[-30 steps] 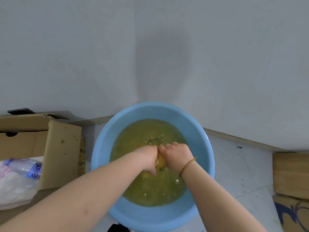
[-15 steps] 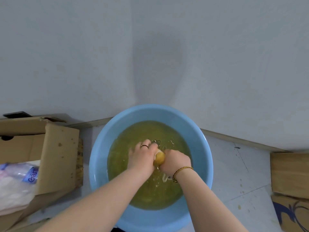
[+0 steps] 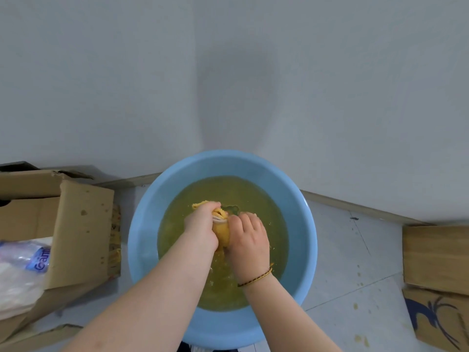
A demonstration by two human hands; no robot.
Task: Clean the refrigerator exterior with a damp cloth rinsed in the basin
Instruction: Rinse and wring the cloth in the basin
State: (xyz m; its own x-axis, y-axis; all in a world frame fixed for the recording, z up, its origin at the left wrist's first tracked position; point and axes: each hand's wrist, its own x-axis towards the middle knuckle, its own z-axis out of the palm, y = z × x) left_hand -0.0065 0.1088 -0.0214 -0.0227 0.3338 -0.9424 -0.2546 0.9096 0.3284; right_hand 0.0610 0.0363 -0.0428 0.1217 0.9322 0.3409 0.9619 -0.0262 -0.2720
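Note:
A round blue basin stands on the floor against the wall, filled with yellowish-green water. Above the water, a wet yellow cloth is bunched between both hands. My left hand grips its left side, with a corner of cloth sticking out past the knuckles. My right hand grips its right side; a thin braided bracelet circles that wrist. Water drips from the cloth into the basin. No refrigerator is in view.
An open cardboard box holding plastic-wrapped bottles sits left of the basin. More cardboard boxes stand at the right edge. A grey wall rises right behind the basin. Pale floor tiles lie between basin and right boxes.
Both hands have turned against each other around the cloth and lifted slightly; more of the yellow cloth now shows between and above them. The view shifted a little downward.

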